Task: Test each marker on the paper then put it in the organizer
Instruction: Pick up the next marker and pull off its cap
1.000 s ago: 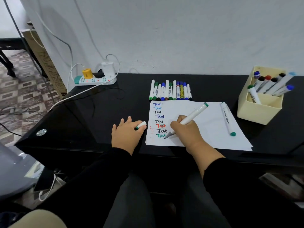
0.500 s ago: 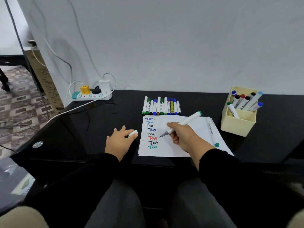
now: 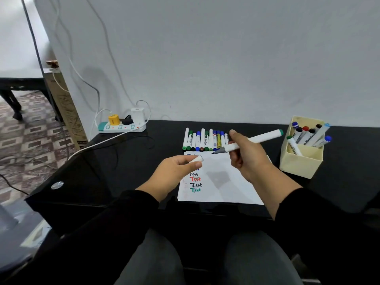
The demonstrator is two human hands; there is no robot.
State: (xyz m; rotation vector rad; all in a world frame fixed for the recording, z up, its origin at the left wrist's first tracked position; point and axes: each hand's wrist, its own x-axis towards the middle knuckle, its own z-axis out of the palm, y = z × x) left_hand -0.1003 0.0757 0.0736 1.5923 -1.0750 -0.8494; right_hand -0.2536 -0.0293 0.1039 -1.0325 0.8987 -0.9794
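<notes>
We grip the uncapped marker [image 3: 249, 141] in our right hand [image 3: 247, 155], fingers curled round its barrel, lifted above the paper [image 3: 222, 182] with the dark tip pointing toward nine o'clock and the green end toward three o'clock. Our left hand [image 3: 174, 171] pinches the white cap [image 3: 196, 159] between thumb and fingertips, at about nine o'clock from the tip and just apart from it. The paper lies beneath both hands on the black table [image 3: 133, 161]; a column of the word "Test" runs down its left side in black, red and green, the upper lines hidden by the left hand. At twelve o'clock from the paper a row of markers [image 3: 205, 140] lies side by side, touching its far edge. At two o'clock stands the cream organizer [image 3: 300, 161], with several capped markers leaning inside. At ten o'clock, against the wall, sits a power strip [image 3: 122, 126] with plugs and white cables.
</notes>
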